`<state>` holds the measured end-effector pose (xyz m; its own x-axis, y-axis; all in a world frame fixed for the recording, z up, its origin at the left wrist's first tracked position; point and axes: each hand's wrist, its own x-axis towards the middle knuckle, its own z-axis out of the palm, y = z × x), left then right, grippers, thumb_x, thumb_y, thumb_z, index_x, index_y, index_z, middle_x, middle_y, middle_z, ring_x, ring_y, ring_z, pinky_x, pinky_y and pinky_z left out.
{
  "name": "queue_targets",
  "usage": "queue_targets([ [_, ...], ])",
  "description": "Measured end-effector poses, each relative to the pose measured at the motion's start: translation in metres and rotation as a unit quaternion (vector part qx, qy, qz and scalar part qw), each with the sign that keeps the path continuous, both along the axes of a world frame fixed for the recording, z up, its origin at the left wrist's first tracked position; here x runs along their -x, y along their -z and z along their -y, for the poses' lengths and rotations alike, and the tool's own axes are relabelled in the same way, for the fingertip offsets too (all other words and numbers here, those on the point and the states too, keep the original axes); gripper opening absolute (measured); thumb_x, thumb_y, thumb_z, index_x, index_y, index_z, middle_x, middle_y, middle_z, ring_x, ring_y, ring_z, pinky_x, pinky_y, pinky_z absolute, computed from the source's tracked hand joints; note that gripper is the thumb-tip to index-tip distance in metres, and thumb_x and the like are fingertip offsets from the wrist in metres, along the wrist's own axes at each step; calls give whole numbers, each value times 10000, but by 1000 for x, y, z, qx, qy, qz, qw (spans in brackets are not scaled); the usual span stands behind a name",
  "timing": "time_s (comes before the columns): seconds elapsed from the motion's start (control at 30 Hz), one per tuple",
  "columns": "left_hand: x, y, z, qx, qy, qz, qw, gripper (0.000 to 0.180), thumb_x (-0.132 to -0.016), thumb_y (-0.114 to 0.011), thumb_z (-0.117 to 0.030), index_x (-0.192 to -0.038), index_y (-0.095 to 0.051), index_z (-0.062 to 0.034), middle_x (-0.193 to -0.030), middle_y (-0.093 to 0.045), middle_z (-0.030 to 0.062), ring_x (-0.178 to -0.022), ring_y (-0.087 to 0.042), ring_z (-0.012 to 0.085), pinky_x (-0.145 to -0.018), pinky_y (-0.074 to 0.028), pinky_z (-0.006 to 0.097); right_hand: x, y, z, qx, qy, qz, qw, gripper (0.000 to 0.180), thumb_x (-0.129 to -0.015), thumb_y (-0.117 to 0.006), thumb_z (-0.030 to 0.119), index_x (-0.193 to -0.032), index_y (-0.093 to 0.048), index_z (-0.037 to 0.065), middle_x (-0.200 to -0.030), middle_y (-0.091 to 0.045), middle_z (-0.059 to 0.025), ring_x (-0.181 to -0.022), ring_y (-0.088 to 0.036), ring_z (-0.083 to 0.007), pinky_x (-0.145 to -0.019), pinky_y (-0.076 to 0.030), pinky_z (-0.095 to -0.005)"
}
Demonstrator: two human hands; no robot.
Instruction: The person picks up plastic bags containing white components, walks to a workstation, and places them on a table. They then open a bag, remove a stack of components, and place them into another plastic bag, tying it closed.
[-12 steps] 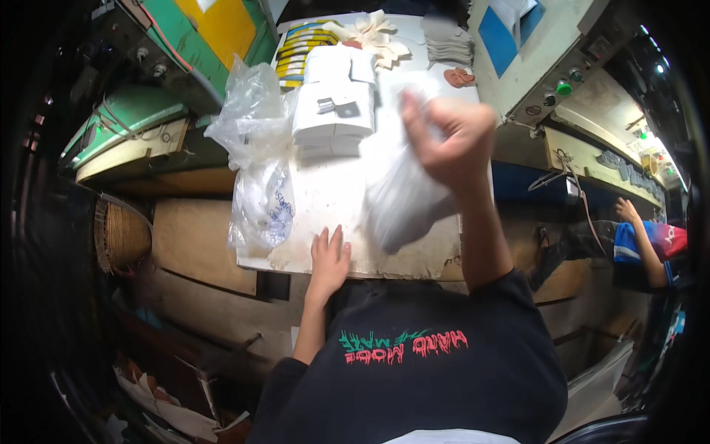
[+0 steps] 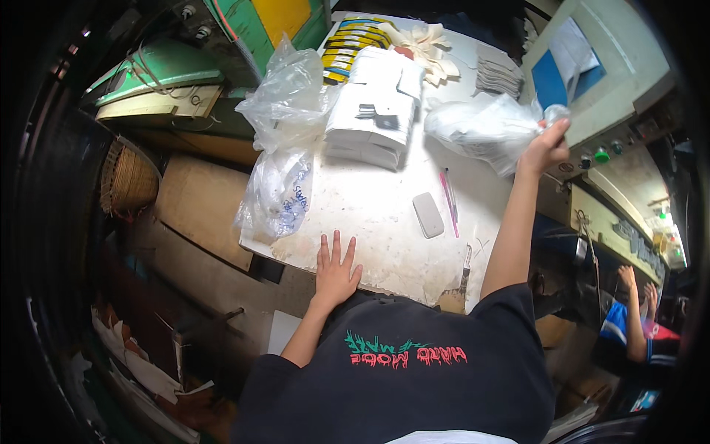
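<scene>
My right hand (image 2: pixel 545 146) is stretched out to the far right of the white worktable (image 2: pixel 370 214). It grips the gathered neck of a clear plastic bag (image 2: pixel 481 127) filled with pale flat pieces, and the bag lies on its side toward the table's middle. My left hand (image 2: pixel 335 270) lies flat, fingers spread, on the table's chipped near edge and holds nothing. A small white oblong block (image 2: pixel 427 214) and a pink pen (image 2: pixel 449 200) lie on the table between my hands.
A stack of white sheets (image 2: pixel 373 111) sits mid-table, with crumpled clear bags (image 2: pixel 285 140) at the left edge. Yellow and black pieces (image 2: pixel 346 46) and cream cut-outs (image 2: pixel 429 41) lie at the back. A wicker basket (image 2: pixel 129 177) stands left; another person (image 2: pixel 629 325) works at the right.
My right hand has carried the plastic bag from over the middle of the table out to the far right, uncovering the white block and pen. My left hand stays flat on the edge.
</scene>
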<state>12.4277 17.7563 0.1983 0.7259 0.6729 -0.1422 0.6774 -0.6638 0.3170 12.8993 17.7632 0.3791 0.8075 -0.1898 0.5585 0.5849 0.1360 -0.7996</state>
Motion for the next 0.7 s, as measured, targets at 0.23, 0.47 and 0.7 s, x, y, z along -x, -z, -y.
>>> queue_targets([
  [0.23, -5, -59, -89, 261, -165, 305, 901, 395, -913, -693, -176, -1308, -684, -169, -1538, -418, 207, -1448, -336, 413, -1208, -270, 520, -24, 148, 47, 295, -69, -97, 948, 541, -1073, -518, 400, -892, -727, -65, -751, -707, -144, -695, -651, -238, -707, -506, -396],
  [0.47, -27, -85, -259, 5, -293, 330, 897, 507, -903, -719, -145, -1398, -623, -90, -1499, -475, 172, -1303, -507, 302, -1126, -386, 444, -14, 128, 101, 445, -139, -51, 883, 471, -1026, -606, 306, -1349, -552, -32, -1307, -595, -215, -1120, -596, -325, -997, -456, -408],
  [0.7, -52, -211, -238, 312, -53, 673, 669, 518, -945, -605, 15, -1457, -521, 9, -1314, -576, 70, -1139, -585, 136, -1014, -505, 319, 52, 44, 123, 349, -267, -82, 894, 535, -966, -668, 213, -1432, -492, 15, -1383, -539, -180, -1193, -560, -275, -1032, -446, -398],
])
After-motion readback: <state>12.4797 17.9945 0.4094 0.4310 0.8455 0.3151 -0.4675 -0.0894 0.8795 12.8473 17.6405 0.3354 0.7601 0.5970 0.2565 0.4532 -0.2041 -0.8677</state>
